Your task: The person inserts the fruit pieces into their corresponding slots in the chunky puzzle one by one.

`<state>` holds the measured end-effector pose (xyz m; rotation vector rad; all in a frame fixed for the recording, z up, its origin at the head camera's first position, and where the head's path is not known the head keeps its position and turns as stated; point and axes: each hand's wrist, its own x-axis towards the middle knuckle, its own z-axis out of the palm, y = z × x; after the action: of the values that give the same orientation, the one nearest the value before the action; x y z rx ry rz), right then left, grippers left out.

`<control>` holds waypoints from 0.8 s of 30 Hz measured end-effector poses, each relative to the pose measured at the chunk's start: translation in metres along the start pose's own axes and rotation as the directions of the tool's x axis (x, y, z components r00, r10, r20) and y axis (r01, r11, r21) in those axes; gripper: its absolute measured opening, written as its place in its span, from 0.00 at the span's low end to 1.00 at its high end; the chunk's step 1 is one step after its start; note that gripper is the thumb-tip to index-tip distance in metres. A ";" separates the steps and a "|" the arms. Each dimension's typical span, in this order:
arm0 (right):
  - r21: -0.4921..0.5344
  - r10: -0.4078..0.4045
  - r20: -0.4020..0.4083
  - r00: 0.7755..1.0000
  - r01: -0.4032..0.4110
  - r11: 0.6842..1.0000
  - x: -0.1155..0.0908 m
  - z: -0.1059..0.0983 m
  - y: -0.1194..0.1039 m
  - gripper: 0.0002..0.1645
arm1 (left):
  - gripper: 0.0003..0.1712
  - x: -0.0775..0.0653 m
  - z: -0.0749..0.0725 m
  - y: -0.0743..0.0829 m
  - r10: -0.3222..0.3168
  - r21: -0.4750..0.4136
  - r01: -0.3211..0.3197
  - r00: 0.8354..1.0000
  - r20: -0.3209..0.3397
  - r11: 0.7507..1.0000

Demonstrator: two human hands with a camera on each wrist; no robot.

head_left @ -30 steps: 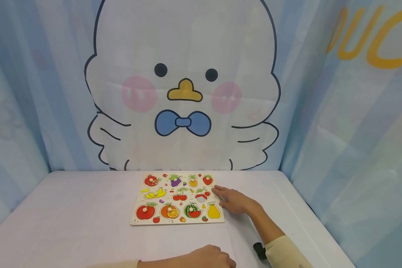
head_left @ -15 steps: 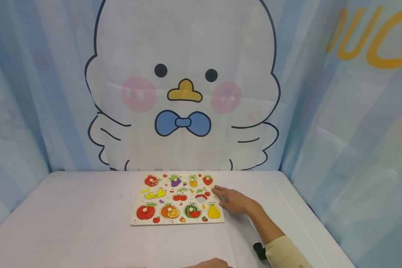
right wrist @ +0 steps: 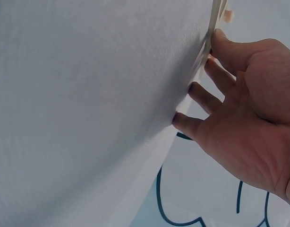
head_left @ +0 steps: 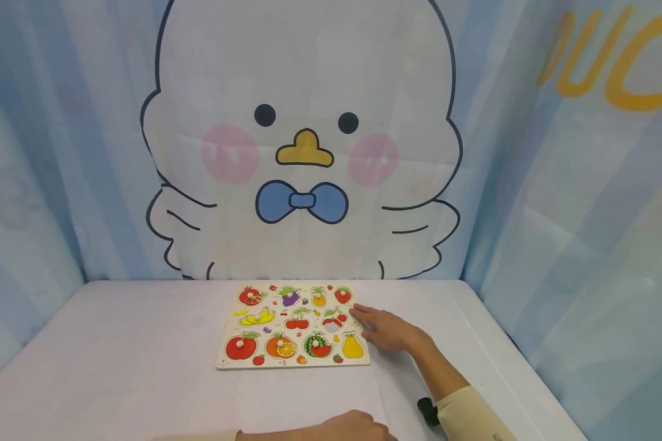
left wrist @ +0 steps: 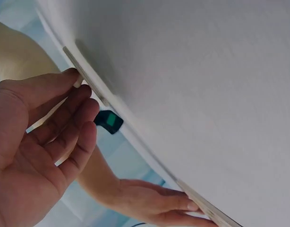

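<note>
A wooden fruit peg puzzle board [head_left: 226, 362] lies flat on the table, with printed fruits and small round knobs on several pieces. The yellow pear [head_left: 353, 346] at its near right corner shows no knob. My right hand [head_left: 388, 331] rests at the board's right edge; in the right wrist view its thumb touches that edge and the other fingertips press the cloth. At the near side of the table is my left hand [head_left: 353, 427]. In the left wrist view its thumb and fingers pinch the knob of a thin flat puzzle piece [left wrist: 86, 75], seen edge-on, its picture hidden.
White cloth covers the table [head_left: 143, 380]. A small black object [head_left: 428, 412] shows beside the right sleeve [head_left: 471, 413]. Behind stands a curtain [head_left: 309, 73] with a cartoon duck, and more curtain hangs at both sides.
My left hand dropped toward the lower edge of the head view half a second ago and has now risen part way back. The right hand and board keep their places.
</note>
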<state>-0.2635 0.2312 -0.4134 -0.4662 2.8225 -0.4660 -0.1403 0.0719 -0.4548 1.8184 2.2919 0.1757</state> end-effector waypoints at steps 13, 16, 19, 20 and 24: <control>0.008 0.011 0.011 1.000 -0.011 1.000 0.002 -0.001 0.001 0.36 | 0.07 -0.026 -0.064 -0.005 -0.116 0.094 0.126 0.988 -0.100 0.988; 0.010 0.009 0.013 1.000 -0.010 1.000 0.002 0.000 0.001 0.36 | 0.07 -0.028 -0.067 -0.014 -0.150 0.089 0.164 0.979 -0.139 0.983; 0.011 0.003 0.017 1.000 -0.003 1.000 0.002 -0.001 0.000 0.36 | 0.07 -0.029 -0.071 -0.023 -0.184 0.084 0.201 0.967 -0.176 0.976; 0.011 0.002 0.018 1.000 -0.002 1.000 0.003 -0.001 0.000 0.36 | 0.07 -0.030 -0.072 -0.027 -0.197 0.081 0.215 0.963 -0.183 0.973; 0.019 -0.008 0.020 1.000 0.007 1.000 0.003 -0.001 0.000 0.36 | 0.07 -0.029 -0.077 -0.038 -0.247 0.077 0.266 0.948 -0.203 0.961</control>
<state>-0.2666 0.2307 -0.4127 -0.4750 2.7951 -0.4864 -0.1883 0.0374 -0.3857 1.5867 2.6933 0.2010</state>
